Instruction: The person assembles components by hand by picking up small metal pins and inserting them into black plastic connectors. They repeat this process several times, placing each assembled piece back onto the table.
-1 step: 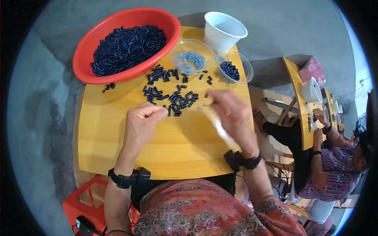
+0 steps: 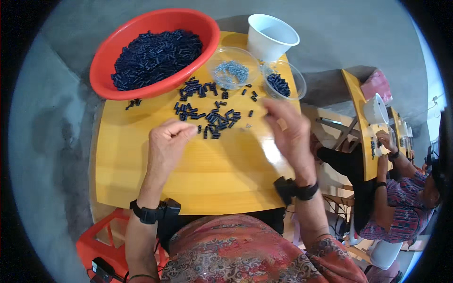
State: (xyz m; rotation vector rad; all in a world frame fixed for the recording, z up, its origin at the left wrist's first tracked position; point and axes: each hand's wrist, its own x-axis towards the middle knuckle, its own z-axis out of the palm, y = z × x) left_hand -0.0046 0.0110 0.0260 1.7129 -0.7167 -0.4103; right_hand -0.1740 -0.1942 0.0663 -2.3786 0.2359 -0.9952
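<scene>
My left hand [image 2: 167, 141] is closed in a pinch at the near left side of a loose heap of small black cylindrical pieces [image 2: 217, 120]. What its fingertips hold, if anything, is too small to name. Over the right side of the table, my right hand [image 2: 290, 129] is smeared by motion, so its fingers cannot be read. It is just below a clear bowl [image 2: 302, 89] with black pieces inside. One single black piece [image 2: 250, 113] lies left of this hand. Below that piece are a few tiny silvery bits [image 2: 248, 126].
A red basin [image 2: 101, 78] full of black pieces stands at the back left of the yellow table [image 2: 141, 184]. A clear tub [image 2: 257, 70] holds small silvery metal parts, beside a white bucket [image 2: 262, 49]. Rightward, another person [image 2: 396, 207] works at a separate table.
My right hand has moved rightward and slightly back, away from the single black piece. My left hand stays in nearly the same place. The whole view has shifted slightly.
</scene>
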